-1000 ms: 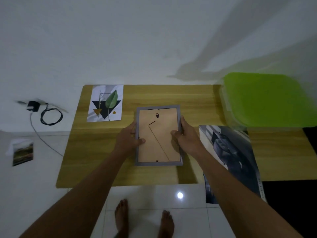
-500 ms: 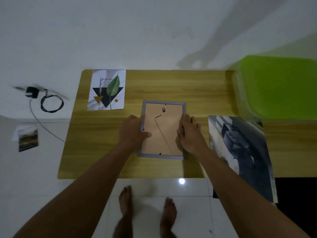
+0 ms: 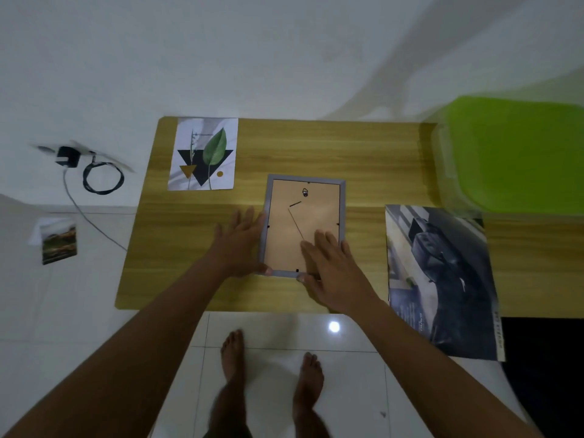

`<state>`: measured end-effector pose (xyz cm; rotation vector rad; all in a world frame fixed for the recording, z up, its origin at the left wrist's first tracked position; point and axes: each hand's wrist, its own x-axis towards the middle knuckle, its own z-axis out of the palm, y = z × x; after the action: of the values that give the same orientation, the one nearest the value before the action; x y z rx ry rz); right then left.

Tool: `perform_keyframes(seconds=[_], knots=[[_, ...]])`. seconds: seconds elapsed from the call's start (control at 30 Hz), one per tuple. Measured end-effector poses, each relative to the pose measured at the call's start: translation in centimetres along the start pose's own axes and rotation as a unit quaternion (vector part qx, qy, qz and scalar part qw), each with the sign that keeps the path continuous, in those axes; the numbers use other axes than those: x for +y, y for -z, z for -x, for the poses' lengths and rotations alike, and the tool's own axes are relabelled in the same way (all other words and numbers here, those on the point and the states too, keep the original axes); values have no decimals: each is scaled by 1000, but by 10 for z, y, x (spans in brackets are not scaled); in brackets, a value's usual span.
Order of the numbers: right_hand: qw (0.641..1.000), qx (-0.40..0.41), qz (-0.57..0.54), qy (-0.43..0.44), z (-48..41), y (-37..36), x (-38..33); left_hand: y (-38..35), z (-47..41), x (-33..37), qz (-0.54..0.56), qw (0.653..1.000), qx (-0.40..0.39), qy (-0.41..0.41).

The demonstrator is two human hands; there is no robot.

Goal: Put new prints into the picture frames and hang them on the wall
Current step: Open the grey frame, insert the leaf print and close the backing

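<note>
Bending over a wooden worktop (image 3: 363,153) pushed against a white wall. Having a green plastic box (image 3: 518,153) well off to the right of the right grip, at the back corner, and a large car poster (image 3: 442,279) near that grip's right side, overhanging the front edge. Working on the picture frame (image 3: 319,210), lying face down between the two grips, brown backing up, hanger at the far end. Pressing the right grip (image 3: 335,267) flat on the backing's near right part, fingers straight, thumb at the bottom rail. Resting the left grip (image 3: 240,245) along the frame's left rail, fingers straight, thumb touching the near left corner; clamping nothing with either. Having a leaf print (image 3: 203,153) flat beyond the left grip, and a small photo (image 3: 58,243) and black charger (image 3: 68,156) well to its left.
</note>
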<state>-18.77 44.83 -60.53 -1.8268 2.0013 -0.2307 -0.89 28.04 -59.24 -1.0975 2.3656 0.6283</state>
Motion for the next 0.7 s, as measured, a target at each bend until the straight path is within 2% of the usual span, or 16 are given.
perform_keyframes(seconds=[0.17, 0.7], knots=[[1000, -12, 9, 8, -1, -6, 10, -5, 3, 1, 6, 1000, 1, 7], [993, 95, -62, 23, 7, -26, -6, -6, 2, 3, 9, 1000, -17, 18]])
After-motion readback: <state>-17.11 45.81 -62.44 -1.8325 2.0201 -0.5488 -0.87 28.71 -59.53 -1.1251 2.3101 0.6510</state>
